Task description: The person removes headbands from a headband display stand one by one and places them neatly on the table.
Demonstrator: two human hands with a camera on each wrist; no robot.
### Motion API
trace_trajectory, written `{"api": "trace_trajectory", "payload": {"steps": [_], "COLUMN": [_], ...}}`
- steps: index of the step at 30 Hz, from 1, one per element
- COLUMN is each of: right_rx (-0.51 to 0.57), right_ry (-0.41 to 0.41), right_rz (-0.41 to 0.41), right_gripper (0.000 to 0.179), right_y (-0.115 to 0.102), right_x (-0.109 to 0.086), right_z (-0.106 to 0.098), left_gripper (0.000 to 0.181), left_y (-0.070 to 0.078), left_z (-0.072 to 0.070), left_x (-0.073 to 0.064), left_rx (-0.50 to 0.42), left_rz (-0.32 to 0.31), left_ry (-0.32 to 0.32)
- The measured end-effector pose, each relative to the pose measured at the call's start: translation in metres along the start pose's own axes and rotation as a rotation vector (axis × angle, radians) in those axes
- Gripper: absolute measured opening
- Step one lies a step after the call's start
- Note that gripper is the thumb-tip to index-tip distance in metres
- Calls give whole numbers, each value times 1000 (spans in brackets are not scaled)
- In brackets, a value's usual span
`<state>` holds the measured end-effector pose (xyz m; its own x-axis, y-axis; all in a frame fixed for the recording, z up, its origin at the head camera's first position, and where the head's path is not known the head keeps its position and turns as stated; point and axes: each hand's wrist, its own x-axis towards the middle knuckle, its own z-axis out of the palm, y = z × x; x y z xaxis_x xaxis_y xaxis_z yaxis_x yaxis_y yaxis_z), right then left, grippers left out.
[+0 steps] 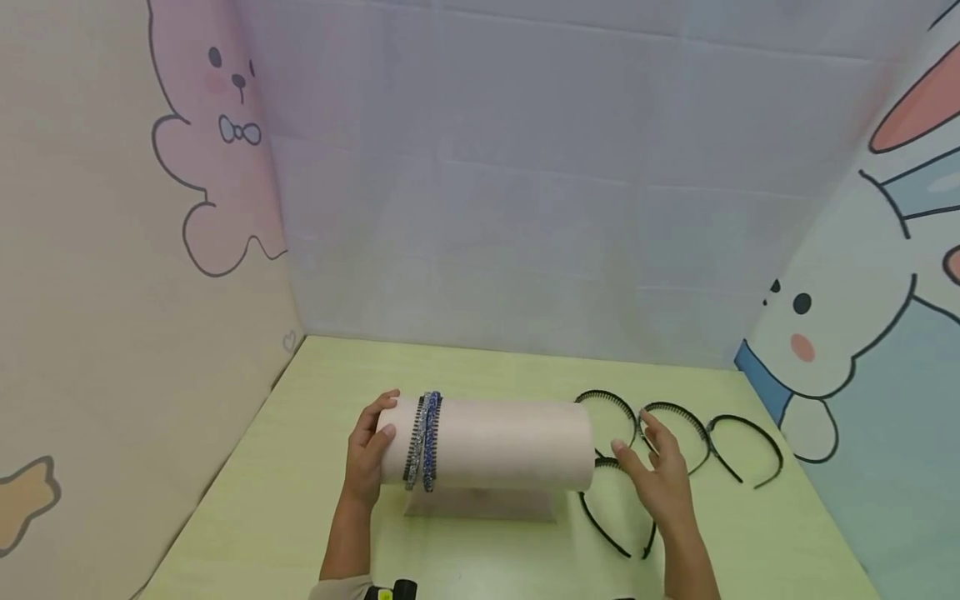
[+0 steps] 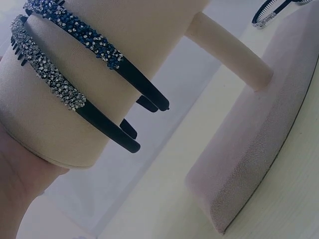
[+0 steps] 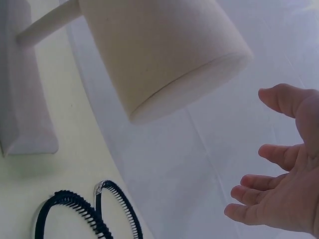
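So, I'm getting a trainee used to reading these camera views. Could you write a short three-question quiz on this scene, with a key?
1. Count: in the head view, how many loose headbands lie on the table?
2. Yes or no: is the right hand touching the display roll?
3. Multiple choice: which headband on the roll sits nearer the left hand? (a) the blue one; (b) the silver one.

Key: 1. Four. 2. No; a gap shows between them. 3. (b).
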<state>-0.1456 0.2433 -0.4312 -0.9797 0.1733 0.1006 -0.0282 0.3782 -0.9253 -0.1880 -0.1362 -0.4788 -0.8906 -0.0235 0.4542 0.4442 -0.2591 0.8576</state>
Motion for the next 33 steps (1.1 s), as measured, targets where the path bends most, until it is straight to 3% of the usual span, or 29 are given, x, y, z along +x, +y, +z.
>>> {"api": "trace_trajectory", "payload": {"steps": [14,33], "right_rx": [122,201], "right_ry": [-11,-63], "right_rz": [-240,-455], "right_gripper": [61,61], "right_y": [-45,-65], "right_x": [2,12], "right_z": [23,66], "left_gripper": [30,27], "left_y": [-2,-1], "left_z": [0,0], "left_x": [1,-1], "left_rx": [0,10], "left_rz": [-3,16], "left_ry": [-7,-2]}}
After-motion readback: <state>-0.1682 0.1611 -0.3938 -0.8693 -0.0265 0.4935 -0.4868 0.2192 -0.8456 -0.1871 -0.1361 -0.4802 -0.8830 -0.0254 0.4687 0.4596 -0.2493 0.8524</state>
